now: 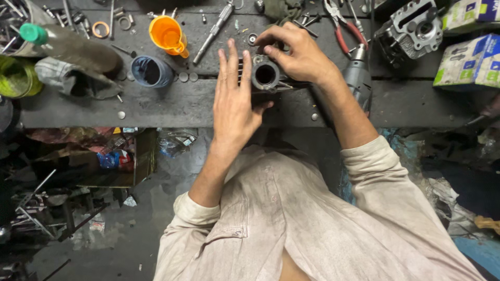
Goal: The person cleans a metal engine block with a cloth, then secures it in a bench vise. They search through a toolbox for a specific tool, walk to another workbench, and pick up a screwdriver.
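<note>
In the upper middle of the frame, on a dark, grimy workbench (156, 106), sits a grey metal engine cylinder (266, 76) with a round bore facing up. The person's left hand (234, 99) lies flat against its left side — fingers stretched out and together, palm down, thumb tucked under the part's lower edge. The right hand (297, 52) curls over the cylinder from above, fingertips pinching at its top rim; whether they hold something small there cannot be told.

Just right of the right wrist, a grey power drill (358, 78) lies on the bench. Further up and right are red-handled pliers (344, 23) and a bare metal engine head (414, 28), with green-and-white cardboard boxes (471, 62) at the right edge. To the left of the hands stand a dark blue cup (151, 72) and an orange funnel (167, 35) — and at the upper left a dark bottle with a green cap (67, 47) lies on its side.
</note>
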